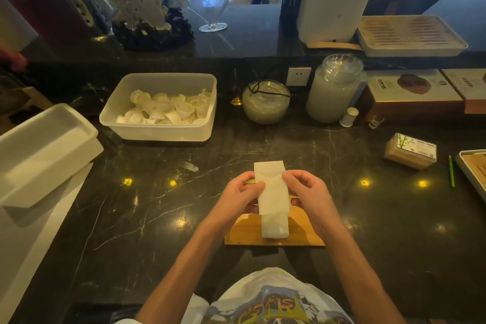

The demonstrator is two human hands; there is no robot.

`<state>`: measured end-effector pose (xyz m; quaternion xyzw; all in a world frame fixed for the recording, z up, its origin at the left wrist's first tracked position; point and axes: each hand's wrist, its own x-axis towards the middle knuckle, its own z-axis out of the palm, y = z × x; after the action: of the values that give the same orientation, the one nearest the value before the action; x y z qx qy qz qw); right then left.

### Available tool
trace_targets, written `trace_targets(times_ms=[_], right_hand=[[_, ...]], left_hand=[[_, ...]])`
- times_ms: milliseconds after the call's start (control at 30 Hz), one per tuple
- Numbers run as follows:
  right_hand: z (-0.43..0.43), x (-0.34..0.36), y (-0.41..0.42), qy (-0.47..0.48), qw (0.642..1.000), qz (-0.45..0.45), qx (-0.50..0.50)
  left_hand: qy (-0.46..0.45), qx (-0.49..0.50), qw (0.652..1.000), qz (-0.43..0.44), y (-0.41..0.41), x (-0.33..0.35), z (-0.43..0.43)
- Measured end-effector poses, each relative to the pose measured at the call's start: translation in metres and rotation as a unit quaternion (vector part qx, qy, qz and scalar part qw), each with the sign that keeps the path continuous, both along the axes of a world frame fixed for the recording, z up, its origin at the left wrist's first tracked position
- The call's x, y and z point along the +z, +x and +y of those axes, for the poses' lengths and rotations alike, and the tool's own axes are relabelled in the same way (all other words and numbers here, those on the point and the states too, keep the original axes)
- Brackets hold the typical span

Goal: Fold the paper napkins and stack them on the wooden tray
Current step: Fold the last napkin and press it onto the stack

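- Head view puts us over the wooden tray (246, 231), which lies on the dark marble counter (131, 205) right in front of our body; we place everything else from that tray.
- Above the tray's far edge we hold one paper napkin (272, 188), a long white strip running away from us, its near end hanging over the tray.
- On the tray, just beneath that hanging end, sits a stack of folded napkins (274, 226), roughly in the tray's middle.
- Our left hand (243, 194) is curled narrow, thumb and fingers pinching the napkin's left edge.
- Our right hand (306, 191) is curled the same way, fingertips pinching the upper right edge, with a slim pale object beneath it that we cannot identify.
- We judge the step in hand to be folding this strip before it joins the stack.
- To do it well, we should bring the far end over to meet the near end, square the corners, then press the crease flat with the fingertips.
- Thin tissue tears and skews easily, so a light, even pull from both sides suits it.
- When laying it down, we should line its edges up with the stack below so the pile stays straight.
- Far beyond the tray to the left, a plastic tub of small cups (160, 106) stands well apart and plays no part.
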<state>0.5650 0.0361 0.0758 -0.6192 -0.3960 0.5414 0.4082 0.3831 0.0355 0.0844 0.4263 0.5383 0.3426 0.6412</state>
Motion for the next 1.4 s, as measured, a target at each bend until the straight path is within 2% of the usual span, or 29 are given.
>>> trace_targets(times_ms=[267,400,600,733,933,1200,1400], right_hand=[[-0.002,-0.004,-0.004,0.006,1.0,-0.006,0.001],[-0.003,-0.003,-0.003,-0.007,0.999,0.029,0.018],[-0.005,-0.004,0.0,-0.003,1.0,0.019,0.012],[-0.008,-0.003,0.004,-0.019,0.997,0.032,0.064],[-0.009,-0.008,0.008,-0.017,0.999,0.012,0.033],[-0.009,-0.013,0.007,-0.022,1.0,-0.004,0.021],[-0.01,-0.014,0.004,-0.029,0.999,-0.002,0.039]], left_hand=[[0.01,-0.031,0.999,0.008,-0.003,0.001,0.0],[0.004,-0.006,1.0,0.013,-0.003,-0.003,0.001],[-0.002,0.039,0.999,0.008,-0.002,-0.006,0.002],[0.001,0.057,0.998,0.011,-0.001,-0.007,0.002],[-0.017,0.005,1.0,0.003,-0.001,-0.006,-0.002],[-0.013,-0.064,0.997,0.034,0.001,-0.007,-0.006],[-0.005,-0.046,0.998,0.035,0.001,-0.012,-0.005]])
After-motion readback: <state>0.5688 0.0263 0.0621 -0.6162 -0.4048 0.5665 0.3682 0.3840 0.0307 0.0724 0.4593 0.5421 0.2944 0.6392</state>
